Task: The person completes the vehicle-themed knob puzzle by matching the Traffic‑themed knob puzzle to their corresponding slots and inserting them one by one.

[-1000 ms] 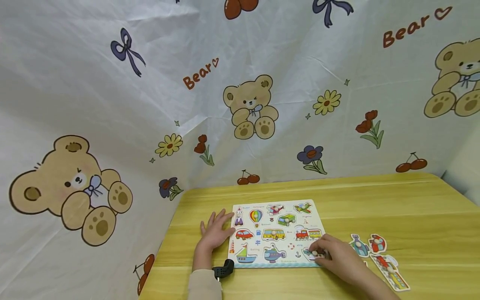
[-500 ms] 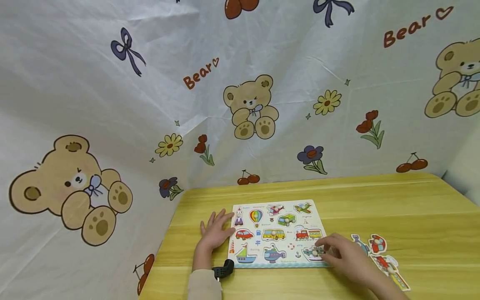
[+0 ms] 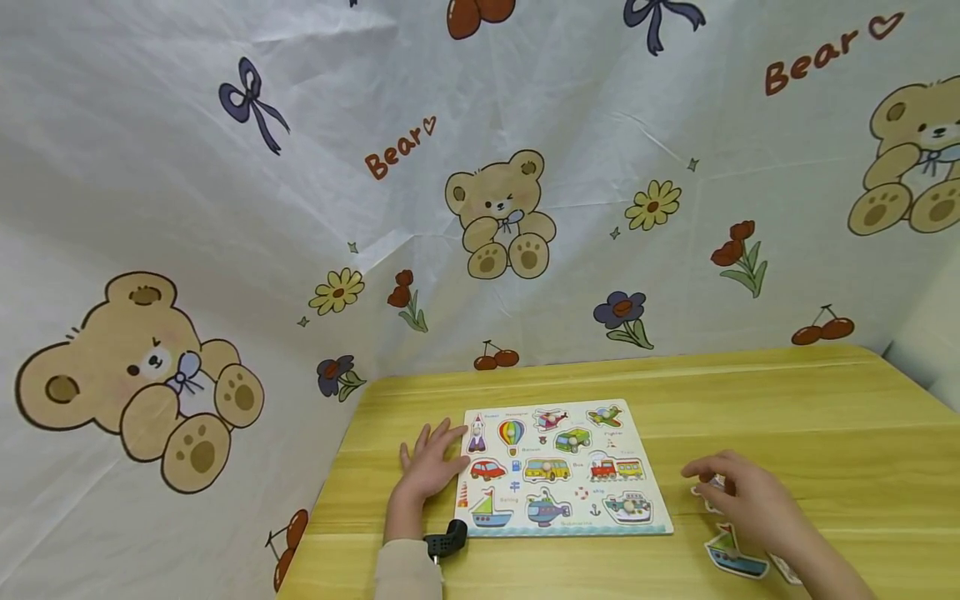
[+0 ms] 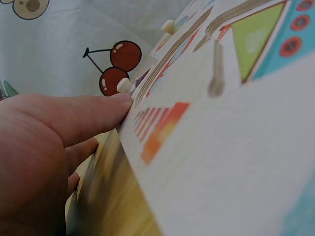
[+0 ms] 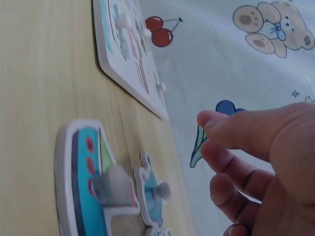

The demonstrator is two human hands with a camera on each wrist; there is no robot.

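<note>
A puzzle board (image 3: 517, 530) with vehicle pictures lies on the table. At its left edge, my left hand (image 3: 431, 467) rests with fingers spread; in the left wrist view the thumb (image 4: 98, 113) touches that edge. A ship piece (image 3: 628, 507) sits in the board's lower right slot. Right of the board, my right hand (image 3: 742, 496) hovers over loose knobbed pieces, fingers loosely bent, holding nothing. Below it lies a sailboat piece (image 3: 735, 557), its knob facing up. Beside that, a blue submarine piece (image 5: 155, 199) shows in the right wrist view. My right hand and forearm hide other pieces.
Wood-patterned table (image 3: 825, 417) surrounds the board. A white cloth (image 3: 585, 125) printed with bears and flowers hangs behind and to the left. A black device (image 3: 447, 540) sits on the left wrist.
My right hand has let go of the ship piece, left it in its slot, and moved right over the loose pieces. The left hand has stayed at the board's edge.
</note>
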